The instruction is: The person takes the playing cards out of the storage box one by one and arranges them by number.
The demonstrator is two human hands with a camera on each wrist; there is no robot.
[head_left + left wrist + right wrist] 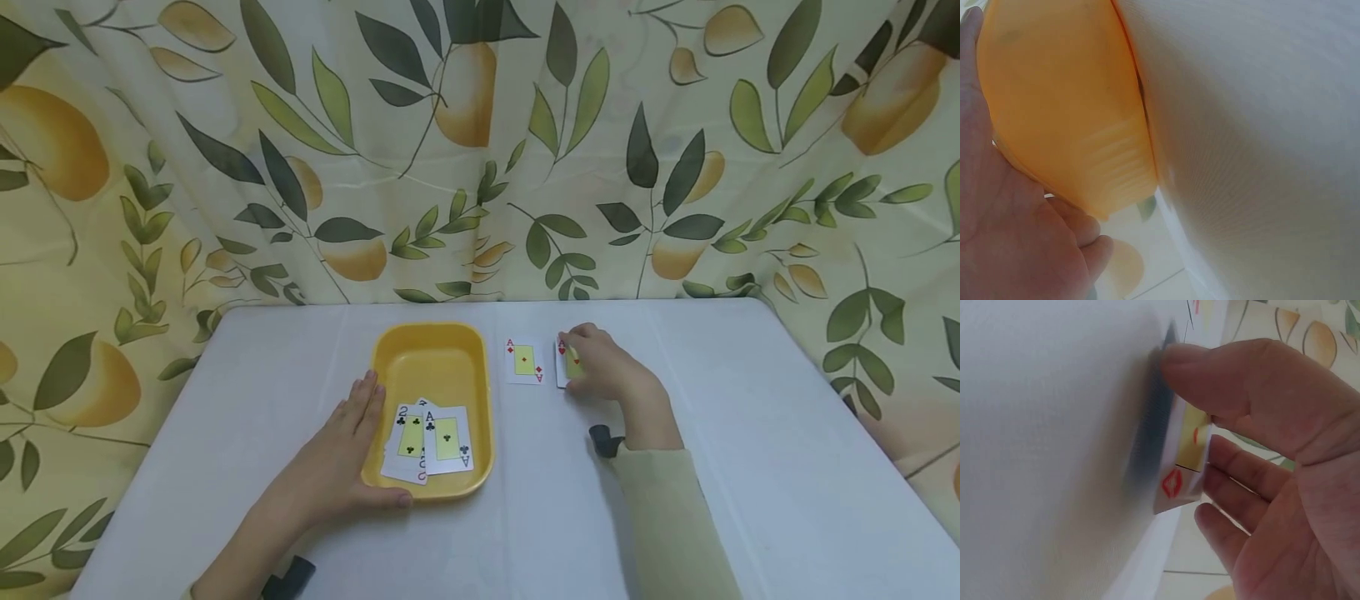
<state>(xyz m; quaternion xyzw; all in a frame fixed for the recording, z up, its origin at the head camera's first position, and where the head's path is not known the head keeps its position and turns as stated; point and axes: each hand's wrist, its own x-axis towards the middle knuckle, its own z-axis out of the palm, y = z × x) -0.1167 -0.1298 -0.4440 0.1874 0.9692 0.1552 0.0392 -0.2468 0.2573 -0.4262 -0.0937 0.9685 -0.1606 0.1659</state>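
Note:
A yellow tray (433,337) stands on the table with several playing cards in it, the ace of clubs (450,450) over a two of clubs (403,442). My left hand (337,454) rests against its left side, fingers straight along the rim and thumb by the near edge; the left wrist view shows the hand (1016,219) touching the tray wall (1066,94). To the tray's right, my right hand (611,367) pinches playing cards (566,377) with an ace of hearts on top. Thumb and fingers sit at opposite edges of these cards (1192,440) in the right wrist view.
An ace of diamonds (524,361) lies face up between the tray and my right hand. A white cloth covers the table (540,517), whose far edge meets a fruit-and-leaf patterned curtain (480,192). Dark wrist straps show at both wrists.

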